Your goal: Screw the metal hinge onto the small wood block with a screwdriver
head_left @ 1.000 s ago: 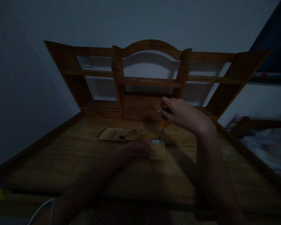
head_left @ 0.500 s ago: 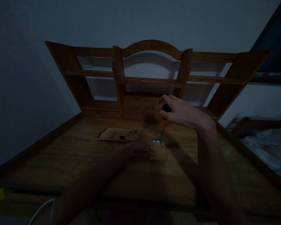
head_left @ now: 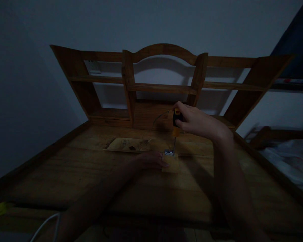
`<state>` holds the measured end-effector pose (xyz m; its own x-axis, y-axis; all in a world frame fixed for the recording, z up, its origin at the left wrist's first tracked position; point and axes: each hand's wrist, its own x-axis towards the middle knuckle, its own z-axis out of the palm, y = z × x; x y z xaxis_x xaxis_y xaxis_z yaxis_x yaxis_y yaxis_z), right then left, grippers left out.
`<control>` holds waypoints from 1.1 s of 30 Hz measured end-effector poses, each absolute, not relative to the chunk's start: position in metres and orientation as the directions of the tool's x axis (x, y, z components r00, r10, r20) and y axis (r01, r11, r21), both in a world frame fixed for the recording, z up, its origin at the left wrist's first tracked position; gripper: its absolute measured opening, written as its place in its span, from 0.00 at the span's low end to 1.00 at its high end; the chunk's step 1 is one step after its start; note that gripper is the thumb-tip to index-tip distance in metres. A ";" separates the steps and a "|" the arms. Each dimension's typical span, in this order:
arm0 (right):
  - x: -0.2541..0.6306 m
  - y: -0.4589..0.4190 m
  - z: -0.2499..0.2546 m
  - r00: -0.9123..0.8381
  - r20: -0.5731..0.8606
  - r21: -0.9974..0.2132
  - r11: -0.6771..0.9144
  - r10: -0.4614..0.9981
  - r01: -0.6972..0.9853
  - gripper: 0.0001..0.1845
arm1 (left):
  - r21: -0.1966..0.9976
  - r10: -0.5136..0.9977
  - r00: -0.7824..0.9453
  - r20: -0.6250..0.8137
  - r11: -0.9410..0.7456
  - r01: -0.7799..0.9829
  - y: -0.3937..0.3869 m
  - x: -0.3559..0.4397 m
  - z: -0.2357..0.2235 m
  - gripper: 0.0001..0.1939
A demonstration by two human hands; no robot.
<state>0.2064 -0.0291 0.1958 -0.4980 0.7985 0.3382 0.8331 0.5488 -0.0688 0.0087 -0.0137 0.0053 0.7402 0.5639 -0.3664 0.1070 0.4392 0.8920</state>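
Observation:
My right hand (head_left: 188, 119) is closed around a screwdriver (head_left: 176, 131) with a black and yellow handle, its shaft pointing down. The screwdriver's tip meets the right end of a small metal hinge (head_left: 169, 152), though the screw head is too small to make out. The hinge lies at the far edge of a small square wooden board (head_left: 172, 164) on the desk. From the left, my left hand (head_left: 153, 160) grips this board, with a finger on top of it.
A wooden desk (head_left: 91, 178) carries a shelf unit (head_left: 161, 88) at its back, against the wall. Left of the hinge is a worn, damaged strip (head_left: 128, 144) in the desktop. A white cable (head_left: 45, 222) and a yellow item (head_left: 1, 208) are at the lower left.
My right fingers have shifted on the screwdriver handle, so more of its black and yellow grip shows. My left hand, the board and the hinge stay in place.

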 end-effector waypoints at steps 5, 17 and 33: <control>0.206 -0.029 0.194 -0.421 0.384 -0.034 0.468 0.822 0.883 0.21 | 0.896 0.548 0.759 -0.351 0.432 0.102 -0.015 0.009 0.007 0.10; 0.205 -0.031 0.199 -0.481 0.350 -0.032 0.523 0.804 0.852 0.15 | 0.895 0.540 0.759 -0.365 0.427 0.127 -0.013 0.009 0.007 0.12; 0.206 -0.034 0.201 -0.499 0.336 -0.077 0.552 0.799 0.831 0.13 | 0.896 0.546 0.769 -0.332 0.438 0.076 -0.013 0.007 0.004 0.14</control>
<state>0.2061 -0.0341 0.2014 -0.4992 0.7989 0.3356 0.8306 0.5515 -0.0774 0.0074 -0.0129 0.0039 0.7689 0.5461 -0.3325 0.0761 0.4381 0.8957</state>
